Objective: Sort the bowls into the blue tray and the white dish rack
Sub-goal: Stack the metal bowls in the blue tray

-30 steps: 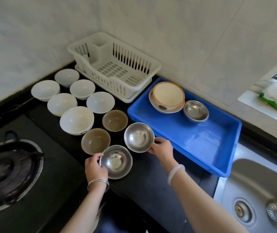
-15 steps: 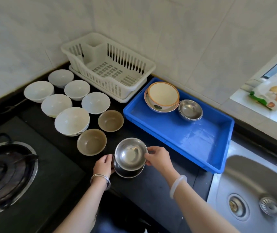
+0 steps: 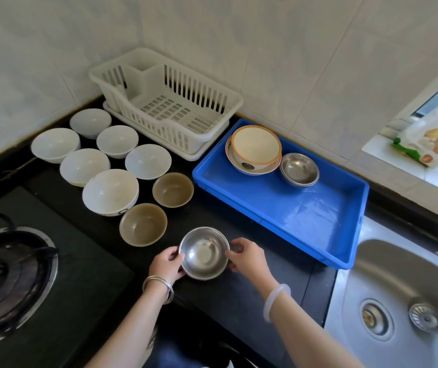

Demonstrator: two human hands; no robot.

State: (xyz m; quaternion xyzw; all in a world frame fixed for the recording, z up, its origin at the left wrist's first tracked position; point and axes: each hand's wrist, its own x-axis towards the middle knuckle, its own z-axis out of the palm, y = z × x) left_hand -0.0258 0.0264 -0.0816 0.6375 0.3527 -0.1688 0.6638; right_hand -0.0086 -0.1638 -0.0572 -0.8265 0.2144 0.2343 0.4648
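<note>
Two steel bowls (image 3: 204, 253) sit nested as one stack on the black counter near its front edge. My left hand (image 3: 166, 265) grips the stack's left rim and my right hand (image 3: 248, 257) grips its right rim. Behind it stand two brown bowls (image 3: 143, 224) (image 3: 172, 189) and several white bowls (image 3: 110, 191). The blue tray (image 3: 305, 208) on the right holds an orange-rimmed bowl stack (image 3: 255, 148) and stacked steel bowls (image 3: 299, 168). The white dish rack (image 3: 167, 102) at the back holds nothing.
A gas burner (image 3: 8, 277) lies at the left front. A steel sink (image 3: 403, 301) sits at the right, beside the tray. A tiled wall closes the back, with a printed packet (image 3: 432, 144) on the window ledge at the far right.
The right hand brought its steel bowl over and set it into the bowl the left hand held. Both hands now hold the nested stack.
</note>
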